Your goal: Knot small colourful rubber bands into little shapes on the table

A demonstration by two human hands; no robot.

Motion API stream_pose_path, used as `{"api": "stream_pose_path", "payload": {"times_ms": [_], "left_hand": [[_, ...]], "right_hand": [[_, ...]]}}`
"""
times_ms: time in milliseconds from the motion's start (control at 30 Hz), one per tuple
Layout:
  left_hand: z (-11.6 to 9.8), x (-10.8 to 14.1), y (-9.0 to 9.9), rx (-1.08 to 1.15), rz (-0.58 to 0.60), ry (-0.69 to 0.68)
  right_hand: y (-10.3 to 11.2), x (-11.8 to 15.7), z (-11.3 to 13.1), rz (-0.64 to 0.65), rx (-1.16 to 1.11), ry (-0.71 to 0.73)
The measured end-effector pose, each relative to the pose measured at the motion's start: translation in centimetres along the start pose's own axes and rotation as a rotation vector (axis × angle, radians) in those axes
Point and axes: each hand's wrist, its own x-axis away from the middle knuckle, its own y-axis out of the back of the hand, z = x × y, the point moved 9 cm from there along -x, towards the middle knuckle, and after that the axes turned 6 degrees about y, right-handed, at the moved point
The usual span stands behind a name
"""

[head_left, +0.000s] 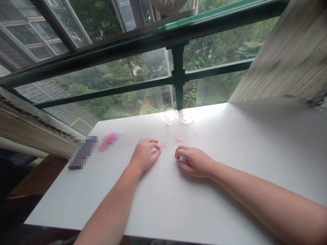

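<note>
Over the white table, my left hand (146, 153) has its thumb and index fingertip pinched together at the edge of a small loose pile of purple rubber bands (163, 146). Whatever lies between those fingertips is too small to make out. Some turquoise bands (143, 138) show partly behind this hand's knuckles. To the right, my right hand (194, 161) rests on the tabletop with fingers curled and the thumb apart from them, nothing visible between. Just beyond its fingers lies a little group of pink bands (178, 139). Pale, clear-looking bands (197, 135) lie farther right.
A mixed, multicoloured heap of bands (110, 140) lies on the left of the white table (153, 204). Near the window edge stand a clear round container (170, 116) and a clear shallow lid (186, 119). A pixelated dark object (84, 153) is at the left edge.
</note>
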Motion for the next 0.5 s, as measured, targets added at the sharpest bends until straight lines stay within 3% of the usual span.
{"api": "stream_pose_path", "payload": {"times_ms": [500], "left_hand": [[-0.46, -0.14, -0.32, -0.017, -0.010, -0.012]], "right_hand": [[-0.07, 0.02, -0.11, -0.025, -0.053, 0.008]]}}
